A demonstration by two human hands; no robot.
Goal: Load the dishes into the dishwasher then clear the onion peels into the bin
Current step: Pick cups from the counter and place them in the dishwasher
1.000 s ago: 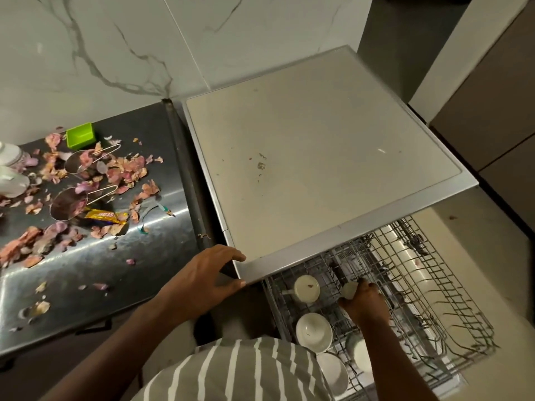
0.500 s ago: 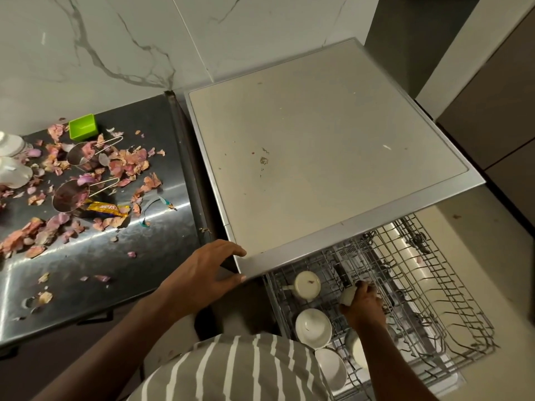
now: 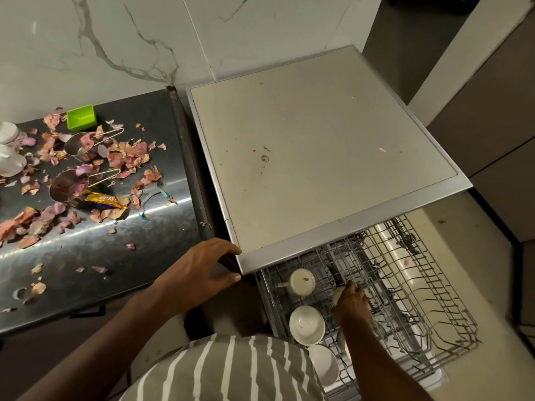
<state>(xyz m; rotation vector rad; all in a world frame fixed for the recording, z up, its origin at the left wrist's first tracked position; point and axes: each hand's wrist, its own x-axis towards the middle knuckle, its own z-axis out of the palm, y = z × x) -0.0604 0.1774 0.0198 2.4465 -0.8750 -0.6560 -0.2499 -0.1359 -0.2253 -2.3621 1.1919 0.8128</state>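
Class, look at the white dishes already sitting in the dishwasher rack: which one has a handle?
The cup farthest back, nearest the dishwasher's top edge: its handle sticks out to the left. The two bowls in front of it have none.

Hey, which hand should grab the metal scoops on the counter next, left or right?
Probably the left. The left hand rests on the dishwasher's corner, right beside the counter where the scoops lie among onion peels. The right hand is down in the rack, holding a white cup.
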